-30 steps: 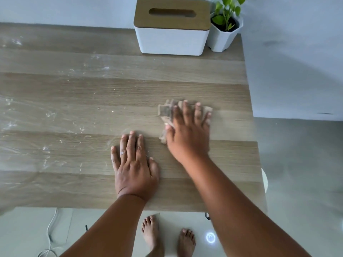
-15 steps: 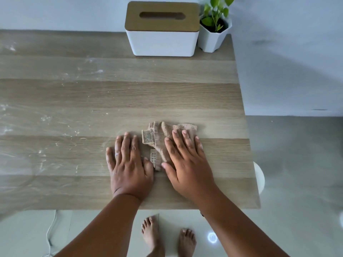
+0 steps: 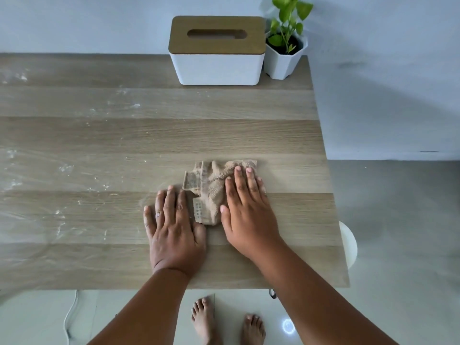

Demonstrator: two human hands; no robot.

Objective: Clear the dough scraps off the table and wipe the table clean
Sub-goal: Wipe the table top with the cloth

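Wiping underway: right hand [image 3: 246, 215], fingers flat, presses the cloth [image 3: 211, 188] on the desk [image 3: 286, 135] near its right edge; left hand [image 3: 174, 227] lies flat, grip released, touching the cloth; flour smears [image 3: 62, 170] remain on the left half; I judge roughly half done.

Looks forward and steeply down from head height, close over the tabletop [image 3: 99, 135], wall beyond, floor [image 3: 398, 220] below.

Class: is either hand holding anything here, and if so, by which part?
Nothing is gripped: the right hand presses flat on the cloth's right half; the left hand lies flat on the table.
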